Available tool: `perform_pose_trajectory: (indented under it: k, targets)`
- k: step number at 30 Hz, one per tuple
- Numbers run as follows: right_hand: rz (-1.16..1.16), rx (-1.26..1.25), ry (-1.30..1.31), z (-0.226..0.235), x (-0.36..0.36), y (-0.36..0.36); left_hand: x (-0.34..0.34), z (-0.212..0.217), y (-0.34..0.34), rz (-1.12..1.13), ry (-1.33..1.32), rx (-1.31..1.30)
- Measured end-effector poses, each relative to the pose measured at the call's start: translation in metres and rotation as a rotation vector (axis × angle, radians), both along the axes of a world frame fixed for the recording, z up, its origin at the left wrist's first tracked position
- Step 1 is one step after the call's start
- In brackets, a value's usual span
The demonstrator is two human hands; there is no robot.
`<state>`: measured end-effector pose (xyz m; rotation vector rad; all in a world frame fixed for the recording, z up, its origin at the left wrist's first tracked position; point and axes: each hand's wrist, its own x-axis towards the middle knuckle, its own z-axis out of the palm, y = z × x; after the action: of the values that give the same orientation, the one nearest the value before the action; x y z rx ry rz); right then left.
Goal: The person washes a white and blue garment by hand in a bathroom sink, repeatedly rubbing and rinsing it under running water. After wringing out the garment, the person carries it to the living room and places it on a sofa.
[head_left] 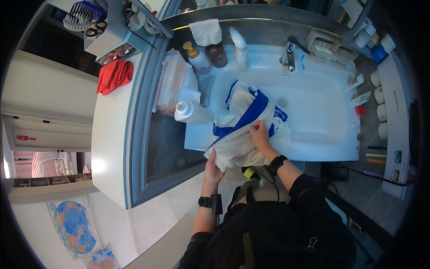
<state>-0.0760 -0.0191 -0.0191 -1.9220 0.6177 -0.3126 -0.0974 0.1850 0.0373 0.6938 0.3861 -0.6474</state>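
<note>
A white garment with broad blue bands (242,121) lies bunched over the left part of the white sink (324,139), its near end hanging over the front rim. At that gathered, near-left end, my left hand (213,169) grips the cloth, thumb on top and the other fingers mostly hidden beneath. Farther right, my right hand (260,136) has its fingers curled together on the white fabric, pinching it. What lies under the garment is out of sight. An uncapped white bottle (192,112) stands just left of the cloth.
A chrome faucet (290,54) rises at the sink's back. Along the back left are a pump bottle (197,58), a brown jar (217,55) and a white spray bottle (239,49). Tubes and a red cap (359,110) line the right rim. A red cloth (115,76) lies on the left cabinet.
</note>
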Motion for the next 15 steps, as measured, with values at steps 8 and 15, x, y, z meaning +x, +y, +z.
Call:
perform_pose_trajectory:
  k: [8, 15]
  targets:
    - [0.695, -0.149, -0.187, 0.088, 0.006, 0.075, 0.005, 0.025, -0.021, 0.033, -0.004, -0.298]
    - [0.690, -0.030, -0.568, 0.081, 0.004, 0.055, 0.014, 0.034, -0.045, 0.130, -0.033, -0.376]
